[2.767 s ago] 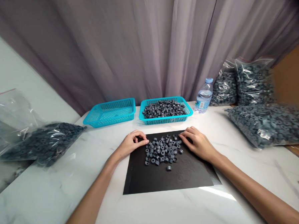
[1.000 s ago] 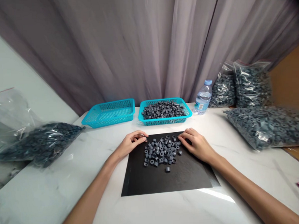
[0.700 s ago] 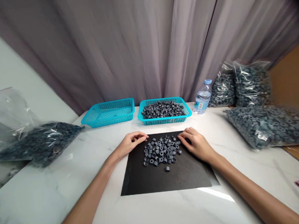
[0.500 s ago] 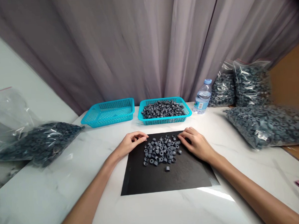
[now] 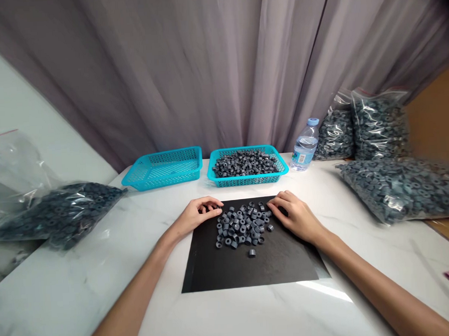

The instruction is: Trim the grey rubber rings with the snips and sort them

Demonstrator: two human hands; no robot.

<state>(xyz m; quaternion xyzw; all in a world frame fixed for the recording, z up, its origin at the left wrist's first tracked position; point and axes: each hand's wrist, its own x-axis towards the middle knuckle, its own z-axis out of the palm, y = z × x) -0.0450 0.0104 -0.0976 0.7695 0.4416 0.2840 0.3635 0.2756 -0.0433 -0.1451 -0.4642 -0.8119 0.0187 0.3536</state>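
A heap of small grey ring-shaped plastic pieces [image 5: 239,226] lies on a black mat [image 5: 222,273]; one single piece [image 5: 252,253] sits apart in front of it. At the heap's upper left rests my left hand [image 5: 201,212], fingers curved and thumb a little apart, with nothing visible between them. My right hand [image 5: 291,212] lies at the heap's right side, its fingers loosely stretched and their tips beside the outer pieces. I see no piece held in it.
Behind the mat stand a blue basket [image 5: 165,182] with nothing in it and another blue basket [image 5: 244,181] full of grey pieces. A water bottle [image 5: 305,146] is beside them. Bags of pieces lie at left [image 5: 79,208] and right [image 5: 406,188].
The thumb and fingertips of my left hand have parted slightly. My right hand and the heap look the same.
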